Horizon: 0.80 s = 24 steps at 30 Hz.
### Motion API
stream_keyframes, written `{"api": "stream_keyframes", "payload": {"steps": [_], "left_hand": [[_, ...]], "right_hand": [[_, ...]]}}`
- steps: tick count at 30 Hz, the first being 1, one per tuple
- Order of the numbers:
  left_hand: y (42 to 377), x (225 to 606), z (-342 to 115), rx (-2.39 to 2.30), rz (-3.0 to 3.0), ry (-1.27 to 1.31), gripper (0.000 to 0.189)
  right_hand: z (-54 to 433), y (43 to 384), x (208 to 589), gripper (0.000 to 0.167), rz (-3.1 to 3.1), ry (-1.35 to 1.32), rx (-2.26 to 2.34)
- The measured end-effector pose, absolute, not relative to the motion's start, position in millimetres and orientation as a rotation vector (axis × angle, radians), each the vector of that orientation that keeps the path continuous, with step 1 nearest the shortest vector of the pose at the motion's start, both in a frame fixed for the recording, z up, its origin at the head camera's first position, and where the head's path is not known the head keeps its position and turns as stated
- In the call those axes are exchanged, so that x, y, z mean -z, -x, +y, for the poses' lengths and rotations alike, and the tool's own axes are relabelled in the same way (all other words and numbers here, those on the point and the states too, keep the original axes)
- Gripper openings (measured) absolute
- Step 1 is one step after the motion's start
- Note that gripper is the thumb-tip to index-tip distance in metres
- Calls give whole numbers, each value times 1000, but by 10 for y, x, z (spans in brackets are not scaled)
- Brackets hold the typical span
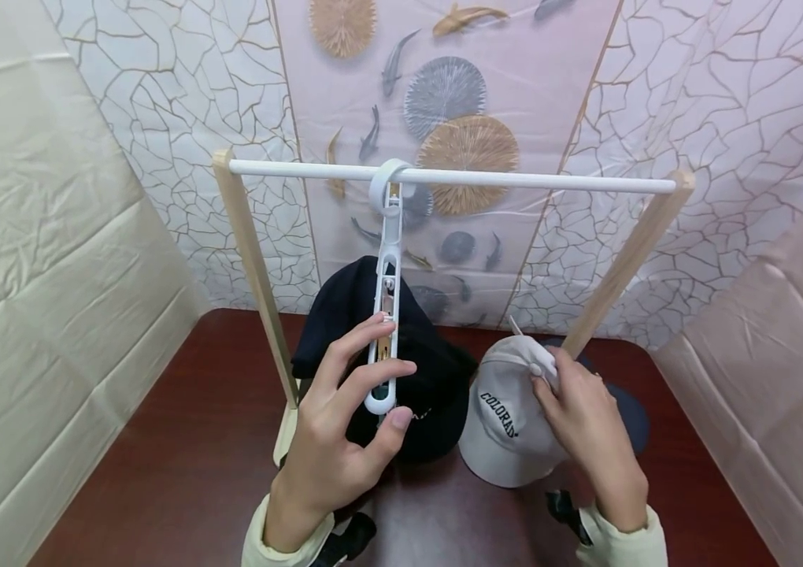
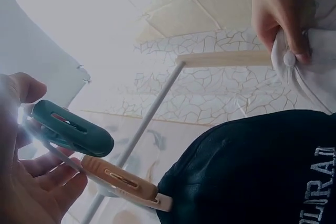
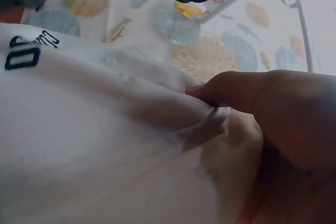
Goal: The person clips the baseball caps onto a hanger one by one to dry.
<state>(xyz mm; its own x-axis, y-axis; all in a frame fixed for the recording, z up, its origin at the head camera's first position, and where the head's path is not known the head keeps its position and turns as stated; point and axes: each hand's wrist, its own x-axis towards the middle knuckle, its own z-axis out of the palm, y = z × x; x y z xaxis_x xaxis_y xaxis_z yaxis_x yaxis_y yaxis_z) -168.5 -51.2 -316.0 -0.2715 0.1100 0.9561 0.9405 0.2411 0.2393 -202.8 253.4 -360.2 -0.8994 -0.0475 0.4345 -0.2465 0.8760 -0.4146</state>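
Observation:
A white clip hanger [image 1: 389, 260] hangs by its ring from the rod. My left hand [image 1: 334, 425] holds its lower end, with the index and middle fingers across it and the thumb below. A teal clip [image 2: 73, 129] and a beige clip [image 2: 121, 179] sit along the hanger in the left wrist view. Black caps [image 1: 437, 386] are behind the hanger, and the beige clip overlaps a cap in the left wrist view. My right hand [image 1: 589, 425] pinches the crown of a light grey cap [image 1: 494, 449] marked with dark lettering, close to its top button [image 2: 289, 58].
A rack with a white rod [image 1: 543, 182] and wooden posts [image 1: 256, 268] stands on the dark red table [image 1: 153, 472]. A dark blue cap [image 1: 631, 417] lies partly hidden behind the right hand. Patterned cloth [image 1: 182, 94] covers the back, with pale panels at both sides.

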Motion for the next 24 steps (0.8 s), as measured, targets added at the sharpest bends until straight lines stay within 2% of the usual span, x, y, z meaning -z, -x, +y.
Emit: {"api": "stream_keyframes", "payload": {"steps": [3,8,19,24], "left_hand": [[1690,3152,-534,1164,-1597,989,27],[1702,3165,-545,1165,-1585,993,29],[1710,3191,-472,1166,-1570,989,41],[1724,3218,-464,1158,-1575,968,40]], "right_hand": [[2540,2017,3598,35,-2584,-243,-754],[2548,2031,3580,9,-2557,-289,-710],[2625,1966,3544,6,-2577,-334,-575],[2654,1935,3500,15,-2440,-239,-733]]}}
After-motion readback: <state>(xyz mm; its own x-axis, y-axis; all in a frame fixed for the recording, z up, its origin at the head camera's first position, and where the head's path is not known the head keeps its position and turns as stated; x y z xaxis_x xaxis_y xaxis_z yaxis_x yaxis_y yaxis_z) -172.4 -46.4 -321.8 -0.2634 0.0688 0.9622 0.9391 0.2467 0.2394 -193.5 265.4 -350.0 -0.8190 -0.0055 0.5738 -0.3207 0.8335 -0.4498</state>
